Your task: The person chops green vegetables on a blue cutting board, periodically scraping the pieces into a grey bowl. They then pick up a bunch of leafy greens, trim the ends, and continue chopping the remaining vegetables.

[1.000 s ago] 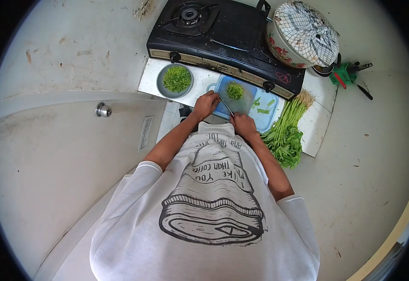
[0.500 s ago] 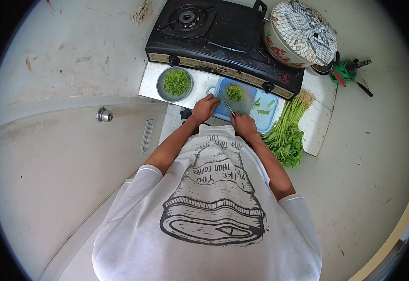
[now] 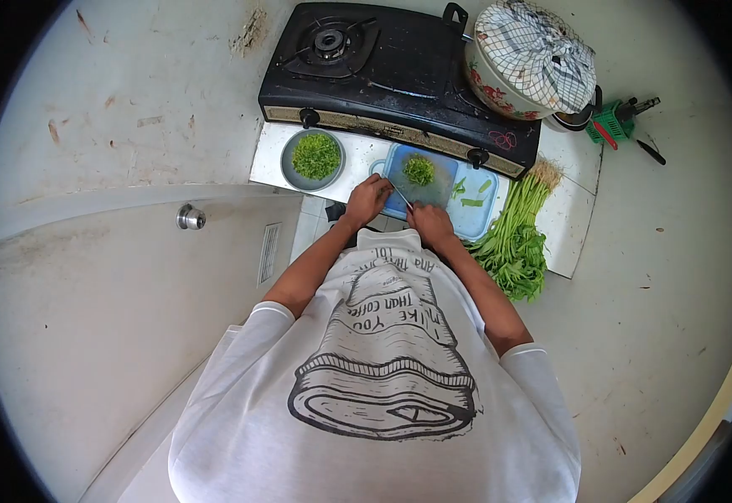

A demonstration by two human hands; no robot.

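My right hand [image 3: 431, 223] is closed around the handle of a knife [image 3: 402, 195], whose thin blade slants toward my left hand over the blue cutting board [image 3: 438, 157]. At the board's left edge is my left hand [image 3: 369, 198], its fingers drawn together near the knife tip. Whatever they pinch, if anything, is too small to make out. A small heap of chopped greens [image 3: 419, 169] sits on the board just beyond the blade. Some larger cut green pieces [image 3: 471, 202] lie on its right part.
A grey bowl of chopped greens [image 3: 285, 170] stands to the left. Leafy green stalks [image 3: 512, 226] lie at the right. Behind are a black gas stove [image 3: 420, 63], a cloth-covered flowered pot [image 3: 500, 84] and a green basket [image 3: 607, 123] with utensils. A door knob [image 3: 190, 217] is at far left.
My right hand and the knife have shifted slightly left, bringing the blade closer to my left fingers. The whole view has tilted a little. The chopped heap looks about the same.
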